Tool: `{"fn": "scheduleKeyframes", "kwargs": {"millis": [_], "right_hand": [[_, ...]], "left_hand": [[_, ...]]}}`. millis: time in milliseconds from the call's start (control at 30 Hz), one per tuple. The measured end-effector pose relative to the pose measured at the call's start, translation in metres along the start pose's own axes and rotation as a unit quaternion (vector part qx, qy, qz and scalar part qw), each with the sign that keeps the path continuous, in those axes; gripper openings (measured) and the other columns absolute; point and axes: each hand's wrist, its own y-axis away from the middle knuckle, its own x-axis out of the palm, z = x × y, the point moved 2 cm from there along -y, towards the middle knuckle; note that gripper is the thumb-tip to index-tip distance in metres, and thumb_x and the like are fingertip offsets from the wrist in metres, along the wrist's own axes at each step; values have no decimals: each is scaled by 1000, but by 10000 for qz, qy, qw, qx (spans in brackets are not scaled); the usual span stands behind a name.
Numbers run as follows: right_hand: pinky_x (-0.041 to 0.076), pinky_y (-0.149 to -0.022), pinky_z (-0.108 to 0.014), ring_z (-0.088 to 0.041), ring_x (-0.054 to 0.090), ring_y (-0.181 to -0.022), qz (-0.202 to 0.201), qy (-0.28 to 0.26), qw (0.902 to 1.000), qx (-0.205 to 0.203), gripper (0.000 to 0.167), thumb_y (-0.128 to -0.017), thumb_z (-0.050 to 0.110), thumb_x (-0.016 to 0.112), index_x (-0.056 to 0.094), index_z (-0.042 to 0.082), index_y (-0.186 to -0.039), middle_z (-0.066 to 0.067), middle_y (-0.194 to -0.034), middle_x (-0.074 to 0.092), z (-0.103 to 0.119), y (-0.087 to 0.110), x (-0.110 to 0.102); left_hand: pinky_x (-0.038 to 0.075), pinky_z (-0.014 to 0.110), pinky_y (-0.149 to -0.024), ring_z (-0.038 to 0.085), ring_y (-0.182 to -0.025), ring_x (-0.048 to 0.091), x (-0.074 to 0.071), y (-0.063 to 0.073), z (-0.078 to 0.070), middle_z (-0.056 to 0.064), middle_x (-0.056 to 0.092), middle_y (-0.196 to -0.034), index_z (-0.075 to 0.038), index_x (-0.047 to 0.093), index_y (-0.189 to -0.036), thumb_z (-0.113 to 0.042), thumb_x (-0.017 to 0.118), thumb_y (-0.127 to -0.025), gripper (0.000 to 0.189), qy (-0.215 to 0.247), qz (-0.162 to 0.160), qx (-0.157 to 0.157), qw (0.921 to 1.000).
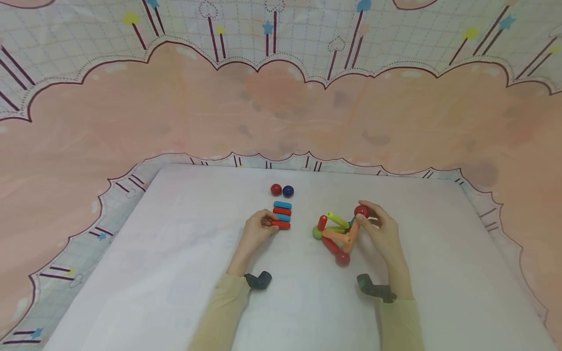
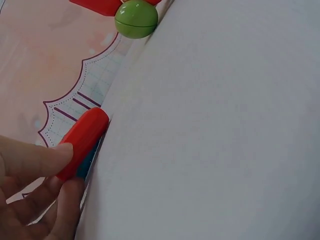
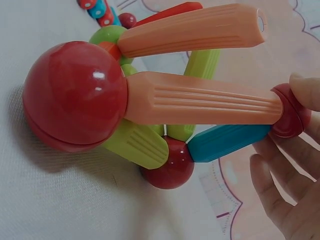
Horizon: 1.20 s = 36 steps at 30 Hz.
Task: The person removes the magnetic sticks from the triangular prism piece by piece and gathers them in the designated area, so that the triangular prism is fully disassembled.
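My left hand (image 1: 257, 229) pinches a red rod (image 2: 84, 142) between thumb and fingers, at the near end of a short row of red and blue rods. My right hand (image 1: 386, 234) holds a red ball (image 1: 361, 211) at the top of a structure built of rods and balls. In the right wrist view, an orange rod (image 3: 205, 100) and a teal rod (image 3: 230, 142) meet at that ball. A large red ball (image 3: 75, 95), another red ball (image 3: 168, 164) and a green ball (image 1: 317, 232) form lower corners. A second orange rod (image 3: 195, 31) has one free end.
Beyond the row, a loose red ball (image 1: 276, 189) and a dark blue ball (image 1: 288, 191) lie side by side. A white cloth (image 1: 175, 273) covers the table, and a patterned pink curtain (image 1: 197, 122) hangs behind it.
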Motion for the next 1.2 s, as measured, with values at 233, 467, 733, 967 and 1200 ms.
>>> {"fn": "scheduleKeyframes", "kwargs": {"millis": [233, 467, 733, 967, 1200], "right_hand": [[40, -83, -3, 7, 49, -99, -39, 126, 9999, 19, 42, -93, 24, 63, 56, 11, -132, -13, -127, 61, -2, 0, -3], [39, -82, -1, 8, 48, -99, -53, 112, 9999, 10, 44, -92, 21, 64, 55, 9, -133, -15, -130, 60, -2, 1, -6], [38, -82, 0, 11, 46, -97, -83, 218, 9997, 72, 43, -93, 17, 63, 54, 6, -134, -18, -130, 59, -2, 2, -8], [40, -83, -3, 9, 48, -96, -108, 30, 9999, 36, 42, -92, 13, 63, 55, 4, -132, -19, -126, 61, -3, 1, -7], [42, -85, -7, 4, 51, -99, 114, 21, 9998, -136, 41, -93, 23, 64, 57, 10, -131, -15, -124, 63, 1, -3, -1]], "left_hand": [[52, 31, -77, 23, -86, 61, 4, -1, -1, 13, 67, -99, -4, 65, -96, 1, 70, -81, 17, -302, -178, 59, 9994], [52, 33, -78, 22, -85, 59, 7, -2, -1, 13, 63, -95, -3, 66, -93, -1, 71, -80, 14, -506, -416, 132, 9978], [51, 28, -72, 21, -80, 60, 8, -2, -7, 12, 60, -91, -3, 65, -90, -4, 71, -80, 12, -440, -913, 215, 9946], [54, 39, -88, 26, -100, 64, 28, 9, -36, 11, 65, -109, -8, 65, -106, -11, 69, -86, 21, 338, 317, 586, 9972], [50, 40, -98, 26, -115, 58, 68, 13, -47, 10, 60, -127, -10, 57, -128, -14, 65, -90, 39, -294, 1601, 922, 9823]]}}
